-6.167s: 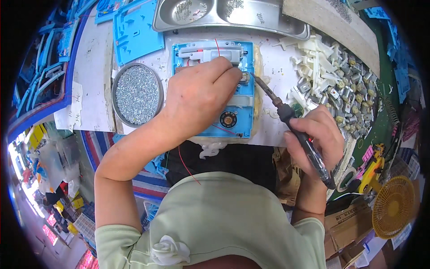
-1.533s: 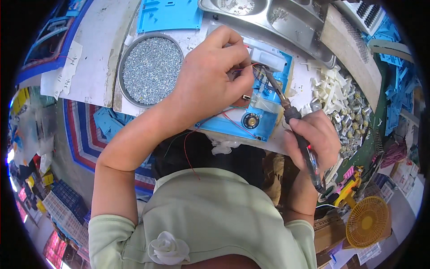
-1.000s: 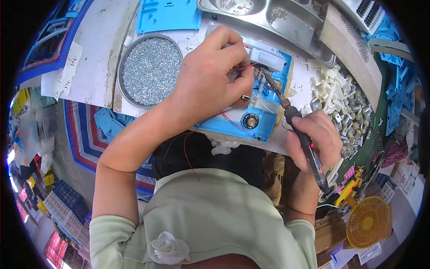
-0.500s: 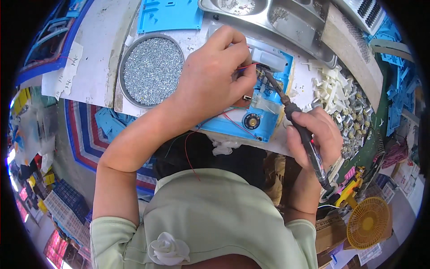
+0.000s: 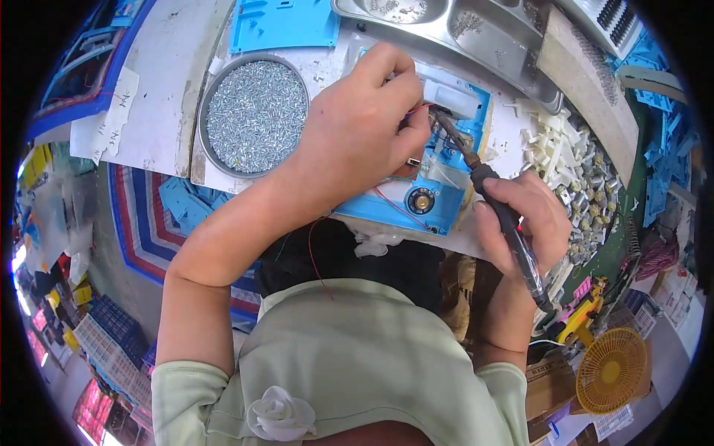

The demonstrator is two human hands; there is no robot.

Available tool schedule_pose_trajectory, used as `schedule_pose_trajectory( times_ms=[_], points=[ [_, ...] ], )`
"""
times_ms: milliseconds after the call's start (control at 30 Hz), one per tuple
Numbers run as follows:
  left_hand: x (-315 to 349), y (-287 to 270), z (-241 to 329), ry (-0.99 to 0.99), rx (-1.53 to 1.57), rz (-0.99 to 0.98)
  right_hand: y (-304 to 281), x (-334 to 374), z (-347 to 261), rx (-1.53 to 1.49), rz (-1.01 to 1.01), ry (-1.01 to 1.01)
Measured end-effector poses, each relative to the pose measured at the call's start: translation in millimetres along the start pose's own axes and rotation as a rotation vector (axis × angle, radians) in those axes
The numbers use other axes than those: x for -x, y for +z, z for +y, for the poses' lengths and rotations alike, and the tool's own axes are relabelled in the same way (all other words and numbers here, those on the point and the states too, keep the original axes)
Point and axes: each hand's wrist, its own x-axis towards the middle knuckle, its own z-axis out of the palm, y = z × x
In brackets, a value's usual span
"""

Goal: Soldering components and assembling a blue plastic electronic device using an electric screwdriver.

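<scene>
My right hand (image 5: 526, 223) is wrapped round the black handle of a soldering iron (image 5: 510, 221). Its metal tip reaches up and left into a blue plastic housing (image 5: 439, 211) in front of me. Above the housing, my left hand (image 5: 364, 119) pinches a thin red wire (image 5: 421, 108) close to the iron's tip; a bluish wire shows beside it. Inside the housing sit a round black part with a brassy centre (image 5: 420, 201) and a pale grey block (image 5: 452, 99). My left hand covers much of the housing's left side, so the exact joint is hard to see.
A round metal bowl of small screws (image 5: 256, 115) stands left of the housing. Behind are a blue panel (image 5: 284, 26) and a steel compartment tray (image 5: 491, 52). White plastic pieces (image 5: 547, 141) and small metal motors (image 5: 587, 204) lie heaped at the right. A yellow round basket (image 5: 611, 370) is lower right.
Very little differs. Both hands and the soldering iron keep almost the same pose over the housing, and the whole picture has shifted slightly.
</scene>
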Motion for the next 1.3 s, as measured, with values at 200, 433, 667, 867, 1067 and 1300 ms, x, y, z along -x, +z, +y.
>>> schedule_pose_trajectory(
  times_ms=[200,433,667,867,1067,1300],
  points=[
    [1,1,1,0.001,-0.021,0.005,-1,0,0,0.000,-0.002,0.022],
    [1,1,1,0.016,-0.042,0.008,-6,0,-3,0.000,-0.044,0.071],
    [1,1,1,0.000,-0.032,0.008,-6,4,-2,-0.021,-0.008,0.031],
    [1,1,1,0.000,-0.032,0.007,-8,5,-4,-0.025,0.008,0.022],
    [1,2,0,-0.002,-0.037,0.002,-11,7,-3,-0.029,0.015,0.021],
    [1,1,1,0.000,-0.030,0.010,-13,9,-3,-0.035,0.032,0.019]
  ],
)
